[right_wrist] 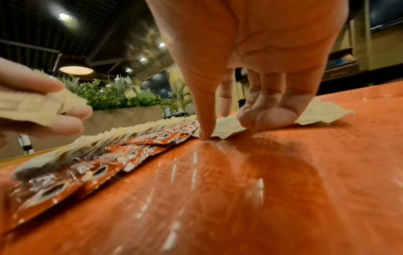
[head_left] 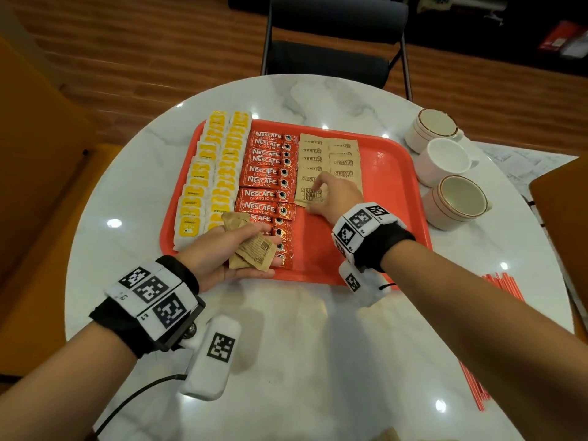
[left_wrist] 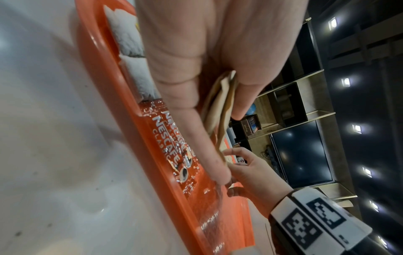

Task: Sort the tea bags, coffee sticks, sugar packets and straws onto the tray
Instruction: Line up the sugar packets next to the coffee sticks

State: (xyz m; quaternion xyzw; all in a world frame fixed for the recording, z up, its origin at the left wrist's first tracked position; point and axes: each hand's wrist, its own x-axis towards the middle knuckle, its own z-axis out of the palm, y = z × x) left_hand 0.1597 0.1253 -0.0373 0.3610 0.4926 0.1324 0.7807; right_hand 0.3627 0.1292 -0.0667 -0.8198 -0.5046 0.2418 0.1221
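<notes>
Brown paper sugar packets [head_left: 251,249] are light and floppy: your left hand [head_left: 222,253] pinches several, your right hand's [head_left: 334,198] bent fingertips [right_wrist: 266,117] press one flat; take edges.

Partly hidden under the left hand [head_left: 222,249] — the nearest red Nescafé coffee sticks [head_left: 280,246] and the last yellow-and-white tea bags [head_left: 191,227]. Covered by the right hand [head_left: 334,198]: the near right corner of the nearest brown paper sugar packet [head_left: 308,195], print there unreadable. Cut off by the arm and the picture's right edge — the bundle of thin red straws [head_left: 506,286] on the white marble table [head_left: 286,345]. Blurred in the left wrist view: count of brown packets in the fingers [left_wrist: 222,103].
</notes>
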